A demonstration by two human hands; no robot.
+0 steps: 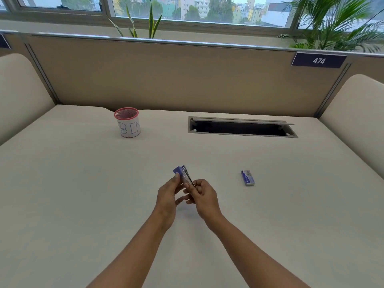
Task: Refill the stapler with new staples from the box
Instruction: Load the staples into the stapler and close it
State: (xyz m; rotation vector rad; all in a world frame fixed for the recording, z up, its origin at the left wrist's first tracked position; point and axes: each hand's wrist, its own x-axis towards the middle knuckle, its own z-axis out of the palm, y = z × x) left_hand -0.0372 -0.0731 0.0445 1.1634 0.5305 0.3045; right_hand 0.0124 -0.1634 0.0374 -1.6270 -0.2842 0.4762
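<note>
A small purple stapler with a metal channel is held above the middle of the desk, tilted with its purple end up and away from me. My left hand grips it from the left, thumb on the purple top. My right hand pinches its lower metal end from the right. The small blue and white staple box lies flat on the desk, well to the right of both hands. Whether the stapler's channel is open is too small to tell.
A pink mesh cup labelled "BIN" stands at the back left of the cream desk. An open cable slot sits at the back right. A beige partition closes off the far edge, with padded side panels left and right.
</note>
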